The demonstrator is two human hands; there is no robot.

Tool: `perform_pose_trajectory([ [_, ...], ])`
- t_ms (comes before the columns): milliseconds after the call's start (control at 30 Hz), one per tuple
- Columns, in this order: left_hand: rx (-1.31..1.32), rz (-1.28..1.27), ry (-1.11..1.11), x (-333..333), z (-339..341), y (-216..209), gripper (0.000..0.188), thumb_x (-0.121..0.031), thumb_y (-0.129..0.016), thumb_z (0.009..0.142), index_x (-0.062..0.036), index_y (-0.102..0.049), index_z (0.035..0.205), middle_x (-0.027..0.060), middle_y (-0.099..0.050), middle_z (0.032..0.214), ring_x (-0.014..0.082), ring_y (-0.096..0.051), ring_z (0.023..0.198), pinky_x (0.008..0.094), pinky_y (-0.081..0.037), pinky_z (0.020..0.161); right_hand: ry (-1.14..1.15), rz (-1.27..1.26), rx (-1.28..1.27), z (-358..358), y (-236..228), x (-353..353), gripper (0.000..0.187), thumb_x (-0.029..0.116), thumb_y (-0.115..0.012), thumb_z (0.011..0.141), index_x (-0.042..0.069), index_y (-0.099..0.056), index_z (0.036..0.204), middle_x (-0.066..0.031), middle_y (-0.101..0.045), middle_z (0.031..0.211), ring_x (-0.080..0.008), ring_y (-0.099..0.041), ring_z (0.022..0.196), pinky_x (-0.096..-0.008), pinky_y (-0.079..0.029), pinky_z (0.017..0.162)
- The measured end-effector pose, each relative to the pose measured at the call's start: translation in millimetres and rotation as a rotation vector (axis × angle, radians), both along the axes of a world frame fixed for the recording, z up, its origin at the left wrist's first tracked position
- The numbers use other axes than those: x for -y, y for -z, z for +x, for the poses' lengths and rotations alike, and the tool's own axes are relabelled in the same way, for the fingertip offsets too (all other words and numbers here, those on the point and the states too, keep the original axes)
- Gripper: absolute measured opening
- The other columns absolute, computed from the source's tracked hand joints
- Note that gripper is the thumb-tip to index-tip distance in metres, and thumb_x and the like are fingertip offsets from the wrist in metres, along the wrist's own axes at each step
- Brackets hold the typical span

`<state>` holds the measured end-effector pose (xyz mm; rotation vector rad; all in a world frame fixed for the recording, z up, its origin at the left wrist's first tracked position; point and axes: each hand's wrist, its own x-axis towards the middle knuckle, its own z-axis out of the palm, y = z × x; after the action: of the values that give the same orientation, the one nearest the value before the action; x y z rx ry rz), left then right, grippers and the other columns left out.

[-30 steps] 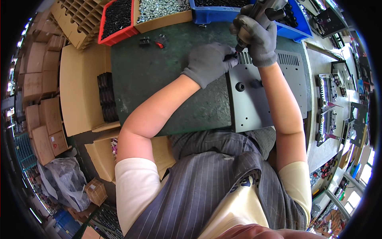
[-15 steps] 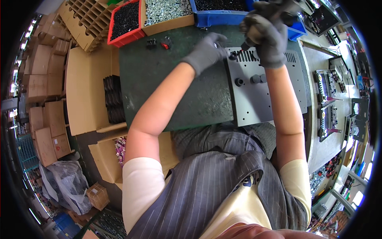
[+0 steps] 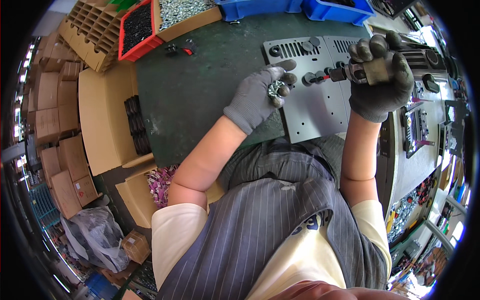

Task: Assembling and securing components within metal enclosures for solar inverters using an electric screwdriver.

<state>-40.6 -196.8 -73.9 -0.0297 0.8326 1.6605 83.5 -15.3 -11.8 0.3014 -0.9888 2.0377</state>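
Observation:
Small silver screws [image 3: 274, 90] are bunched in the curled fingers of my gloved left hand [image 3: 255, 97], beside the left edge of a grey metal panel [image 3: 312, 117]. My gloved right hand [image 3: 382, 82] grips a power screwdriver [image 3: 356, 73] lying level over the panel. Its red-marked bit points left, close to a round black foot [image 3: 310, 78] near the panel's middle; whether the two touch I cannot tell. Another black foot [image 3: 275, 51] sits at the upper left corner, by a row of slots. A second slotted panel [image 3: 337, 45] lies alongside, partly behind my right hand.
On the dark green bench [image 3: 200, 90] lie small black and red parts [image 3: 188, 48]. Along its far side stand a red bin [image 3: 137, 30], a cardboard box of silver hardware [image 3: 185, 12] and blue bins [image 3: 337, 12]. An open carton [image 3: 102, 115] stands at the left.
My right hand has come nearer and to the right with the power screwdriver, now turned sideways. My left hand has come slightly nearer, and the screws in it now show. The whole view has shifted.

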Motion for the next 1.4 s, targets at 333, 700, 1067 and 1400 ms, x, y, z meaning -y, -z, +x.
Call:
perform_pose_trajectory([
  [333,0.097,0.149,0.069,-16.5,39.5,2.5,0.023,-0.018,-0.046,0.104,-0.0021,-0.054,0.119,0.0101,-0.059,0.093,0.0153,-0.055,0.073,0.0244,-0.043,0.051,0.081,0.028,0.013,24.9,2.6,-3.6,0.048,0.029,-0.054,0.087,0.003,-0.048,0.128,-0.0099,-0.054,0.094,-0.0248,-0.050,0.087,-0.0413,-0.038,0.081],
  [700,0.432,0.303,0.093,-18.7,51.6,2.8,0.024,-0.021,-0.046,0.105,-0.0051,-0.053,0.121,0.0081,-0.060,0.095,0.0142,-0.054,0.071,0.0216,-0.043,0.050,0.056,0.083,-0.036,30.2,2.7,8.3,0.048,0.028,-0.057,0.086,0.008,-0.045,0.128,-0.0068,-0.052,0.094,-0.0221,-0.049,0.085,-0.0386,-0.036,0.078],
  [1067,0.330,0.301,0.086,-16.3,65.1,-1.8,0.034,-0.029,-0.049,0.103,-0.0054,-0.053,0.127,0.0112,-0.062,0.104,0.0199,-0.058,0.079,0.0290,-0.048,0.059,0.167,-0.161,-0.055,37.2,8.1,2.5,0.042,0.026,-0.059,0.088,0.004,-0.049,0.122,-0.0088,-0.055,0.093,-0.0229,-0.049,0.087,-0.0397,-0.038,0.080],
  [1400,-0.349,0.078,0.230,-28.4,1.7,-16.1,0.039,-0.031,-0.054,0.100,-0.0011,-0.062,0.125,-0.0015,-0.058,0.080,0.0074,-0.048,0.063,0.0210,-0.036,0.052,0.069,-0.469,-0.127,53.0,26.4,-41.1,0.042,0.025,-0.060,0.084,-0.004,-0.056,0.115,-0.0131,-0.058,0.090,-0.0268,-0.056,0.082,-0.0414,-0.046,0.075],
])
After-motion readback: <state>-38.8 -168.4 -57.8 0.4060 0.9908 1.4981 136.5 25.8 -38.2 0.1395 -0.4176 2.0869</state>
